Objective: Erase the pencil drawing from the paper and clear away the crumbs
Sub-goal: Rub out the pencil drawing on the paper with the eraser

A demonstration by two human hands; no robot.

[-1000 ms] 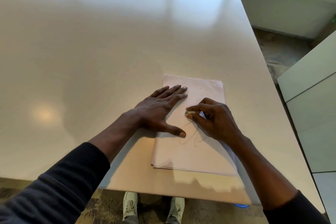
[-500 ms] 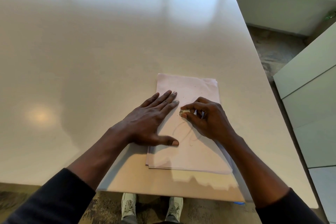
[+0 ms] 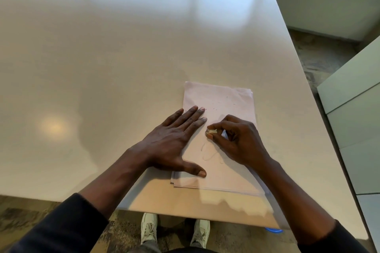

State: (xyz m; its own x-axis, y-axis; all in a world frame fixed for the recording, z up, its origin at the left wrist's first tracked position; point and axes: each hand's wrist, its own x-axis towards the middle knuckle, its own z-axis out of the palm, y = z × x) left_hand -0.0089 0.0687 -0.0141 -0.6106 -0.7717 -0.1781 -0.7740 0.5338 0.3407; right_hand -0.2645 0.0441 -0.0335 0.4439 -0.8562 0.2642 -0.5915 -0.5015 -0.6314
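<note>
Paper (image 3: 226, 96) is lying near the front edge of the table (image 3: 123, 68), the left hand (image 3: 174, 141) pressing it flat, fingers (image 3: 193, 115) straight. The right hand (image 3: 240, 139) is pinching a small eraser (image 3: 210, 132) above the pencil drawing (image 3: 207, 152); faint loops are showing, and specks, probably crumbs (image 3: 214, 108), are lying uncleared.

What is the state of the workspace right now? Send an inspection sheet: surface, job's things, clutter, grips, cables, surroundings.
Surface: glossy pale beige tabletop, with light reflections.
Job's things: stack of pale pink paper sheets near the front edge; faint looping pencil drawing on the top sheet, not yet erased; small worn eraser touching the paper.
Clutter: a few small dark crumbs on the sheet's far half.
Grips: left hand flat, fingers and thumb pressing the paper; right hand pinches the eraser.
Cables: nothing seen.
Surroundings: patterned carpet, pale cabinets, white shoes, blue object under the table edge.
</note>
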